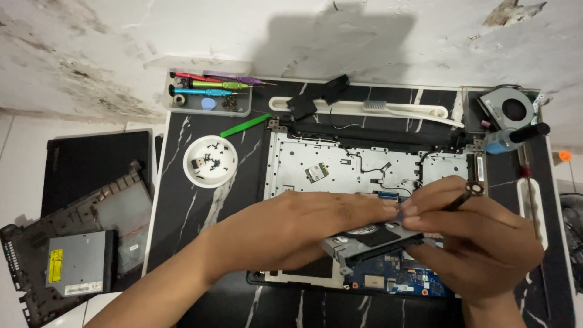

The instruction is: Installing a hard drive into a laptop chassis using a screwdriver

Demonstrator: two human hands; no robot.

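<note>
Left hand [316,228] grip pinches grey metal hard-drive caddy [364,240], tilted above opened silver laptop chassis [364,164]. Right hand [480,243] grip pinches thin black screwdriver [464,195]. Advisable: steady caddy, keep tip square.

A black marble-patterned bench [182,200] is seen, bordered by white floor. On it an opened laptop chassis [364,167] is laid centrally, a white dish of screws [211,160] to its left, a screwdriver tray [209,94] far left, a cooling fan [509,108] far right.
</note>
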